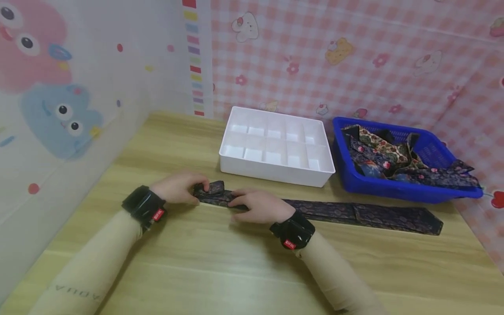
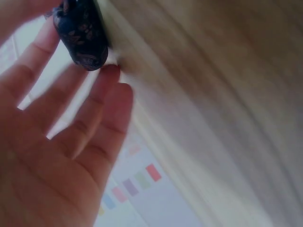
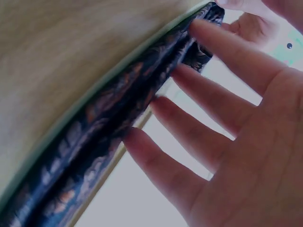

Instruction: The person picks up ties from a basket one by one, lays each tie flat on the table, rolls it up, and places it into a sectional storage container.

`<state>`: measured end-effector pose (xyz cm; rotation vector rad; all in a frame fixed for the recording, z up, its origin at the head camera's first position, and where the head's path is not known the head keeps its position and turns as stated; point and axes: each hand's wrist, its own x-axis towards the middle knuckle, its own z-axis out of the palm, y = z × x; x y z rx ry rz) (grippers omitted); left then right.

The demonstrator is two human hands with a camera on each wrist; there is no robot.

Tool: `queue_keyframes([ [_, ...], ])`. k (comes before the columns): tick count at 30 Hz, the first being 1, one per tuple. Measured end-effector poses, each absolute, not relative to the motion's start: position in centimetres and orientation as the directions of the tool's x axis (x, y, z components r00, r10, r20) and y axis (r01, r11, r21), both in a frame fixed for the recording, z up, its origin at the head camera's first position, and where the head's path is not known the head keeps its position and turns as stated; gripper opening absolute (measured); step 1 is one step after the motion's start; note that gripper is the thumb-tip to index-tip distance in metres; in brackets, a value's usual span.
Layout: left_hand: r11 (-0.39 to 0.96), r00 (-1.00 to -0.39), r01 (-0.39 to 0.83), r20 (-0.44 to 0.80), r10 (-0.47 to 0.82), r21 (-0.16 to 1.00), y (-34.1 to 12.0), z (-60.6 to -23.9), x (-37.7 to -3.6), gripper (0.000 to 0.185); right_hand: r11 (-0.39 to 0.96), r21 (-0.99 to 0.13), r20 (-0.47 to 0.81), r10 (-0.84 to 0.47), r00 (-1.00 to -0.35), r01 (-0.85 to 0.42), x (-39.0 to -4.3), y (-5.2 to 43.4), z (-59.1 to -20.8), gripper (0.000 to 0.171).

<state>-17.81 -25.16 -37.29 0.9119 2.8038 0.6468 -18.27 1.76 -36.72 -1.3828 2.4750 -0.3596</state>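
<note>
The left hand (image 1: pixel 179 187) is hiding part of the tie's (image 1: pixel 354 212) rolled end, its fingers (image 2: pixel 90 106) grasping the roll. The right hand (image 1: pixel 257 205) is pressing straight, released fingers (image 3: pixel 208 99) on the tie lying along the worktop (image 1: pixel 236 267), before the tray (image 1: pixel 275 146) and basket (image 1: pixel 405 190); bare wood is lying nearer the person.

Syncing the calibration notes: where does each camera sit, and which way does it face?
Head: on the head, looking forward and down at the table; both hands and sleeves show.
Left wrist: at the left hand, facing its fingers.
Right wrist: at the right hand, fingers straight on the tie.
Shared: all see the tie.
</note>
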Motion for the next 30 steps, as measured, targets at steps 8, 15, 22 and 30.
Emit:
queue_keyframes([
  [8,0.703,-0.804,0.519,-0.001,0.595,0.487,-25.2,-37.0,-18.0,0.037,0.501,-0.353,-0.130,-0.863,-0.489,-0.790,-18.9,2.3,-36.8,0.030],
  [15,0.701,-0.803,0.506,-0.022,0.596,0.502,-25.6,-37.2,-17.8,0.039,0.498,-0.322,-0.149,-0.867,-0.476,-0.805,-18.2,2.4,-37.1,0.041],
  [22,0.735,-0.818,0.514,-0.006,0.575,0.442,-25.9,-37.0,-17.1,0.042,0.473,-0.326,-0.108,-0.879,-0.464,-0.819,-17.9,2.3,-37.4,0.043],
  [30,0.719,-0.789,0.559,-0.002,0.615,0.414,-25.9,-37.3,-17.4,0.039,0.452,-0.348,-0.110,-0.890,-0.443,-0.821,-18.3,3.2,-37.9,0.044],
])
